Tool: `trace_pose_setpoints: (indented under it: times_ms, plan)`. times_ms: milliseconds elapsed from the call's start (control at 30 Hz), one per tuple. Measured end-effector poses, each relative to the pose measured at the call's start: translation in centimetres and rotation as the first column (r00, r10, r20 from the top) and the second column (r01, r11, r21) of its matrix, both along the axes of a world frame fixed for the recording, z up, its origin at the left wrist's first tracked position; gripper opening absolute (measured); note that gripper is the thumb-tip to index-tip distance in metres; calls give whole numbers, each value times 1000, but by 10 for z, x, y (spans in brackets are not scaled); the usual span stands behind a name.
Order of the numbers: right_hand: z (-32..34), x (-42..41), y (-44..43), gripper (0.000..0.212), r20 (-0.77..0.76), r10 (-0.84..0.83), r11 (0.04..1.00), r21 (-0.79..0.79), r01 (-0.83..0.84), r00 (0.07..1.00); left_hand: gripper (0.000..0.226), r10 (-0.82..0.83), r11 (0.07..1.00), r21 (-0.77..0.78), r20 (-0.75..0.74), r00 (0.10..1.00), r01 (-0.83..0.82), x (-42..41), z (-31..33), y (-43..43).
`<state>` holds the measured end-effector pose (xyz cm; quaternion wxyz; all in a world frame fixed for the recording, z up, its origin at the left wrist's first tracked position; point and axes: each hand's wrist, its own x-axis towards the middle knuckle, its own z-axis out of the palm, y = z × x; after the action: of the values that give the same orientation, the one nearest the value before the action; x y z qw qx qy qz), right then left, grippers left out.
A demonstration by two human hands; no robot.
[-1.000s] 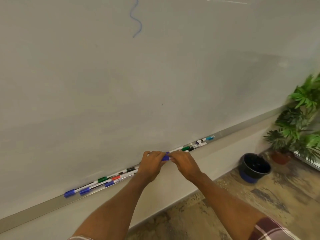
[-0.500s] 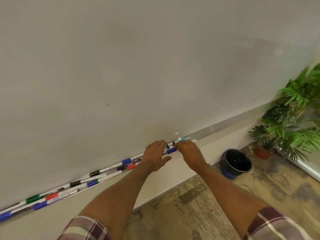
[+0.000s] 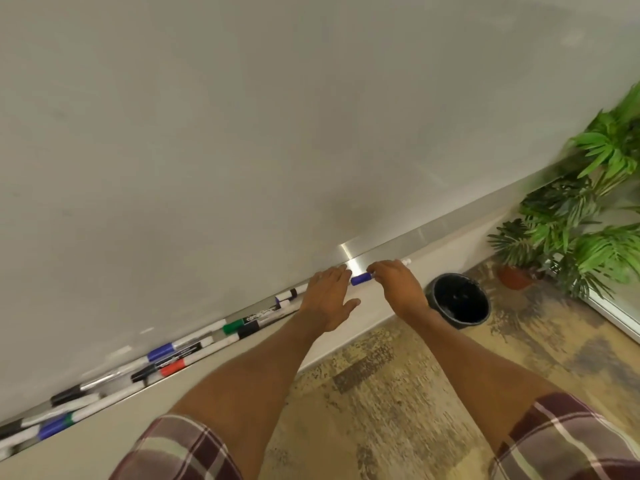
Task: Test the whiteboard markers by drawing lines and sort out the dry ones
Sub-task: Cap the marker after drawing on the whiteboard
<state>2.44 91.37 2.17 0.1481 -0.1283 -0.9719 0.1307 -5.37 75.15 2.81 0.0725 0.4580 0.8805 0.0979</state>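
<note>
Shifted right along the tray point(image 3: 420, 238), right hand point(image 3: 398, 287) pinches the white, blue-capped marker point(image 3: 360, 279); left hand point(image 3: 329, 299) lies flat, fingers straight.

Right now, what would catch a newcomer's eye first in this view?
Both hands meet at the tray: the right hand grips a blue-capped marker, the left hand lies open beside it. More markers trail left along the tray; a black bucket stands on the floor to the right.
</note>
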Motion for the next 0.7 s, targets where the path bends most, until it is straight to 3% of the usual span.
trace_pose_setpoints:
  times_ms: [300, 533, 700]
  plan:
    - [-18, -22, 58, 28, 43, 44, 998, -44, -43, 998, 63, -13, 1000, -25, -73, 997, 12, -15, -26, 34]
    - [-31, -24, 78, 47, 176, 36, 992, -125, -14, 984, 62, -31, 998, 45, -87, 996, 35, -20, -37, 31]
    - [-33, -23, 72, 41, 134, 19, 992, -127, -1, 991, 63, -29, 998, 51, -104, 994, 35, -18, -45, 23]
